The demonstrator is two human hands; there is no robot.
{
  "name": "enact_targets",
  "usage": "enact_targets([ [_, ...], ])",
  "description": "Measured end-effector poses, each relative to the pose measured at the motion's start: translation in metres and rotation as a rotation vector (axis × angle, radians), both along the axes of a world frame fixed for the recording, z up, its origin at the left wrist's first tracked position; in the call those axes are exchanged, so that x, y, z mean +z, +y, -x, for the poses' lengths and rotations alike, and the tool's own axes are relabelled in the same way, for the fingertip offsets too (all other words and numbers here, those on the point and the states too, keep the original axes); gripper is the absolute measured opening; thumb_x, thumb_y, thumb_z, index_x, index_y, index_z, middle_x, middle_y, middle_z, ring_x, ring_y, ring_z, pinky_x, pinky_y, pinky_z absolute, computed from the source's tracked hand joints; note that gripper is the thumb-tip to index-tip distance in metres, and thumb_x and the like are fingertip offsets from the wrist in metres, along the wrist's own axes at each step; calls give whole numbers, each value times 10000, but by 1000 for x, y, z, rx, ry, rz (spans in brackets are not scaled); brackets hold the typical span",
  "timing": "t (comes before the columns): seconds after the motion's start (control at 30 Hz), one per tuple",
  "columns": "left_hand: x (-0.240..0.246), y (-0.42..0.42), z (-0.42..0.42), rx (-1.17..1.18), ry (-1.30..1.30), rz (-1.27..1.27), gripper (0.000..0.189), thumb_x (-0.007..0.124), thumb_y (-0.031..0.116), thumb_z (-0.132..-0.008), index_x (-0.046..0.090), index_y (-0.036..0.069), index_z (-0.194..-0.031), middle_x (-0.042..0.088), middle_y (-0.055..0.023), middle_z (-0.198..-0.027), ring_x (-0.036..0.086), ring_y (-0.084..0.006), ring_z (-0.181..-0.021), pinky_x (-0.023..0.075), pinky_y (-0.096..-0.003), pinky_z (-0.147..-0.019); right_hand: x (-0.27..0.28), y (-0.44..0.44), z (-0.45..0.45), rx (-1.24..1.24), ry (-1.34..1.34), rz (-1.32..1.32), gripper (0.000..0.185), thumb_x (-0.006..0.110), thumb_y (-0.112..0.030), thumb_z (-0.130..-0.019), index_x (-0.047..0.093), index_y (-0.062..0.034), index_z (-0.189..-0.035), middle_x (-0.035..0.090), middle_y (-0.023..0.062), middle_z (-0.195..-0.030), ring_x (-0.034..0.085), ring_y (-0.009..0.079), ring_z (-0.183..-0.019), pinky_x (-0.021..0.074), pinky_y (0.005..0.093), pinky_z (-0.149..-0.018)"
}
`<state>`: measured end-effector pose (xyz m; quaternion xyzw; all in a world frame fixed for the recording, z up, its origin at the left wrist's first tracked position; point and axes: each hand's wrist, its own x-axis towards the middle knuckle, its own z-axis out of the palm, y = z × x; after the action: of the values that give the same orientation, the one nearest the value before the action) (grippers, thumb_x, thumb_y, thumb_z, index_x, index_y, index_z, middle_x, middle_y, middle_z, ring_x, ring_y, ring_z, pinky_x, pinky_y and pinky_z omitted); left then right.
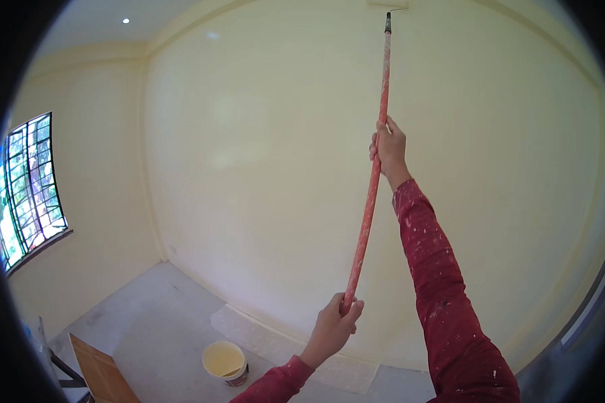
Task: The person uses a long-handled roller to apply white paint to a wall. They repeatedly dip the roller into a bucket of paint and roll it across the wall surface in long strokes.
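Note:
My left hand point(333, 322) is closed around the lower end of a red, paint-spattered extension pole point(367, 216). Higher up the same pole, my right hand point(390, 146) grips it at about mid-length. The pole rises to a dark, paint-marked connector with a thin wire frame and a pale paint roller point(388, 3), which lies at the top edge of the view against the cream-yellow wall point(282, 151). Part of the roller is cut off by the picture's rim. Both sleeves are dark red with paint specks. A bucket of cream paint point(224, 358) stands on the floor, lower left of my left hand.
A paint-spotted sheet point(282, 335) lies on the grey floor along the wall's base. At the lower left are a brown board point(101, 370) and dark metal legs point(65, 373). A barred window point(33, 186) is in the left wall. A dark frame edges the far right.

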<state>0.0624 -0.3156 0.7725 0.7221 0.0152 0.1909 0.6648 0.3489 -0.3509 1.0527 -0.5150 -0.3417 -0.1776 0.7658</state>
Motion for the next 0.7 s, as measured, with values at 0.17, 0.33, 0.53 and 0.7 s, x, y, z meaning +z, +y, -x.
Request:
enact_targets([
  [0.17, 17, 7, -15, -41, -109, -55, 306, 577, 276, -1106, 592, -29, -1133, 558, -12, -798, 601, -103, -597, 513, -292, -585, 29, 5, -22, 42, -31, -38, 449, 543, -195, -1085, 525, -73, -1516, 529, 16, -687, 524, 123, -456, 444, 320, -392],
  [0.33, 17, 8, -31, -48, -124, -38, 300, 547, 282, -1124, 580, -16, -1126, 513, 4, -773, 557, -83, -582, 480, -286, -553, 37, 7, -43, 36, -47, -12, 408, 541, -190, -1085, 549, -51, -1469, 524, 16, -684, 520, 126, -465, 449, 318, -404],
  [0.53, -43, 11, -28, 11, -102, 67, 296, 525, 280, -1138, 599, -3, -1190, 498, 30, -767, 467, -49, -595, 426, -254, -537, -16, 28, -15, 6, 1, 38, 475, 535, -172, -1081, 503, -50, -1539, 524, 20, -678, 509, 130, -438, 440, 324, -383],
  [0.7, -35, 20, -19, 30, -135, 55, 296, 520, 268, -1144, 610, -1, -1228, 476, 44, -768, 445, -39, -619, 408, -243, -548, -10, 38, -12, 10, -41, 58, 418, 530, -172, -1083, 528, -40, -1480, 522, 28, -679, 516, 135, -441, 443, 330, -381],
])
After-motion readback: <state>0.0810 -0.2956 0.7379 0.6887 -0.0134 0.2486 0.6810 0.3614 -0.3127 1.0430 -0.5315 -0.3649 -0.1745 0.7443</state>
